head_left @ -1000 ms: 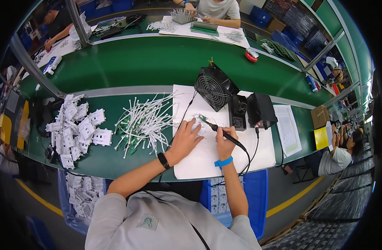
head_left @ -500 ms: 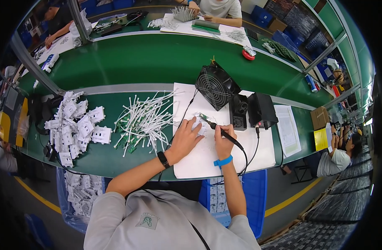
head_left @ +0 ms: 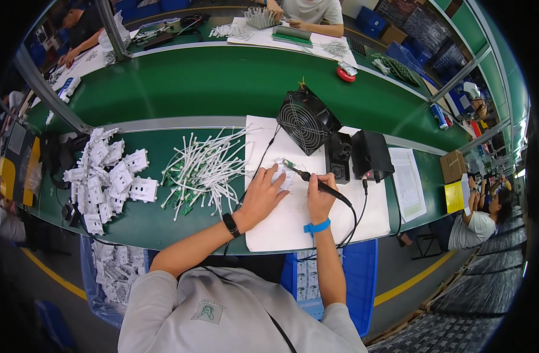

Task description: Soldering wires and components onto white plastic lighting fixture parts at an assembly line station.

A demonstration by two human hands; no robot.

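Note:
My right hand, with a blue wrist strap below it, grips a soldering iron like a pen. The iron's tip points left and away, at a small green circuit board by the far edge of a white plastic housing. Whether tip and board touch is too small to tell. My left hand, wearing a black wristband, has its fingers on the housing and holds it against the white sheet. Part of the housing is hidden under those fingers.
A black fan stands behind my hands, with a black soldering station to its right. Leftward lie white cables with green boards and a heap of white housings. Papers lie at right. Co-workers sit beyond the green belt.
My right hand has shifted slightly right with the soldering iron, and the tip has drawn back a little from the board. My left hand stays on the housing.

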